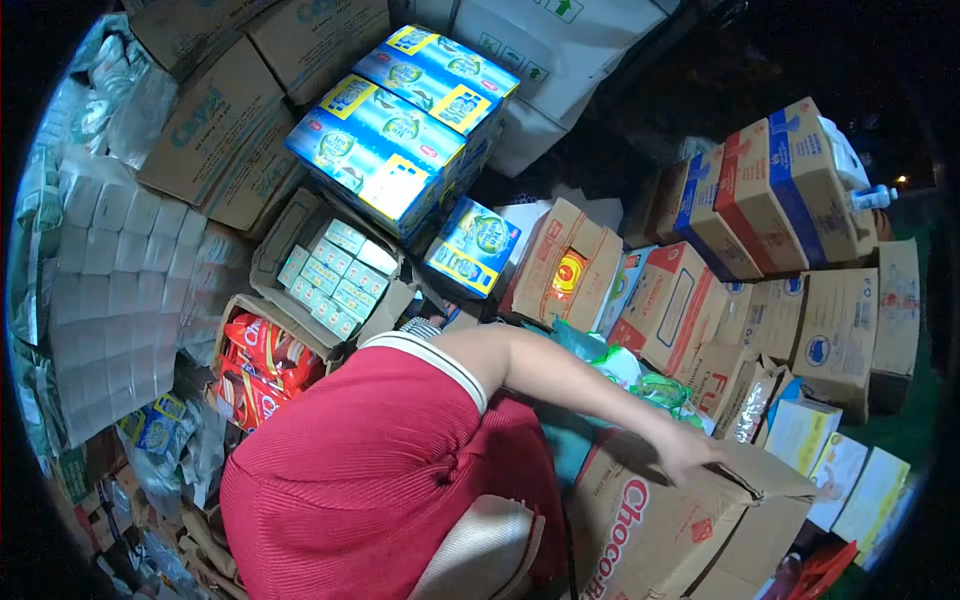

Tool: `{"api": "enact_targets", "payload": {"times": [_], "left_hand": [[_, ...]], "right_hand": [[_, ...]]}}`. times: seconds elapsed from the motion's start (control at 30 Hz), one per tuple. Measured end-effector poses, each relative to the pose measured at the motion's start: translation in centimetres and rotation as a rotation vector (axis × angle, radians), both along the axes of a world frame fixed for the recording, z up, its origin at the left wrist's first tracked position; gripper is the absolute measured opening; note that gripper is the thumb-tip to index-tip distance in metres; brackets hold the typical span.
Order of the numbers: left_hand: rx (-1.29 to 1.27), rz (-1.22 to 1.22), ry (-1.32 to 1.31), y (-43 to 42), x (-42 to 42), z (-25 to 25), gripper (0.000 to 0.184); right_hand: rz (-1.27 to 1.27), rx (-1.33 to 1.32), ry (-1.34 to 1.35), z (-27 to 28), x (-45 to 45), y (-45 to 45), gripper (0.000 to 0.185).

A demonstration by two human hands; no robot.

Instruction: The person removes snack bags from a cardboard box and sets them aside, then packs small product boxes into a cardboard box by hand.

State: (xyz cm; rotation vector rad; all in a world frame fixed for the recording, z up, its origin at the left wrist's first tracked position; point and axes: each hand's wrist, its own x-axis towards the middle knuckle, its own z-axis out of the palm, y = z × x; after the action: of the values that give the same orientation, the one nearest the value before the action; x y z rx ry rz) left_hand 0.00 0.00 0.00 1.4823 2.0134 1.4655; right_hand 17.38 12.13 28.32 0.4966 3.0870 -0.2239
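My left arm, in a red ribbed sleeve with a cream trim, reaches across to the right. At its end, my left hand [688, 452] is over the top edge of a large brown carton [655, 530] printed "Choco" in red. The fingers look stretched out and somewhat blurred; nothing shows in them, and I cannot tell whether they touch the cardboard. A flap [765, 470] of this carton lies just right of the fingertips. Green and white plastic packs [660, 392] sit behind the wrist. My right hand is out of sight.
Blue and yellow boxes [385, 145] are stacked at the back. An open carton of small pale boxes [338, 278] and red packets [262, 365] stand left. Brown cartons [750, 200] with blue and red bands rise at right. White boxes [835, 475] lie beyond the carton.
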Motion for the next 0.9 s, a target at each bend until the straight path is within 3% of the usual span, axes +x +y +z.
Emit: {"api": "enact_targets", "payload": {"times": [0.03,0.1,0.2,0.27,0.33,0.4,0.53,0.7,0.8,0.9], "left_hand": [[-0.007,0.004,-0.003,-0.1,-0.1,-0.2,0.078],[-0.156,-0.217,-0.105,-3.2,-1.9,-1.2,0.073],[-0.074,-0.015,-0.038,-8.3,-1.9,-10.4,0.061],[-0.269,0.219,-0.205,-14.2,-1.4,-11.9,0.061],[-0.186,0.367,-0.359,-17.6,-1.8,-19.7,0.060],[-0.210,0.869,-0.391,-22.8,0.6,-20.0,0.056],[-0.400,1.187,-0.483,-30.4,3.6,-22.1,0.050],[-0.449,1.243,-0.567,-33.8,6.3,-23.2,0.053],[-0.503,1.223,-0.719,-34.3,7.2,-22.5,0.056],[-0.413,1.255,-0.703,-33.8,8.5,-24.7,0.058]], "right_hand": [[0.029,-0.029,-0.068,-0.2,-1.1,-1.6,0.044],[0.523,0.304,-0.307,0.8,-2.9,-4.8,0.045],[0.613,0.228,-0.486,-0.7,-6.4,-9.9,0.046],[0.647,0.134,-0.568,-1.8,-8.6,-12.2,0.047],[0.731,0.144,-0.593,-3.8,-10.7,-13.5,0.050],[0.862,0.259,-0.559,-7.7,-13.3,-14.0,0.054],[1.223,0.317,-0.520,-14.9,-17.3,-19.0,0.045],[1.348,0.011,-0.536,-22.8,-20.2,-27.3,0.041],[1.422,-0.160,-0.331,-27.8,-20.9,-29.7,0.040],[1.296,-0.175,-0.594,-32.0,-21.1,-29.9,0.040]]}}
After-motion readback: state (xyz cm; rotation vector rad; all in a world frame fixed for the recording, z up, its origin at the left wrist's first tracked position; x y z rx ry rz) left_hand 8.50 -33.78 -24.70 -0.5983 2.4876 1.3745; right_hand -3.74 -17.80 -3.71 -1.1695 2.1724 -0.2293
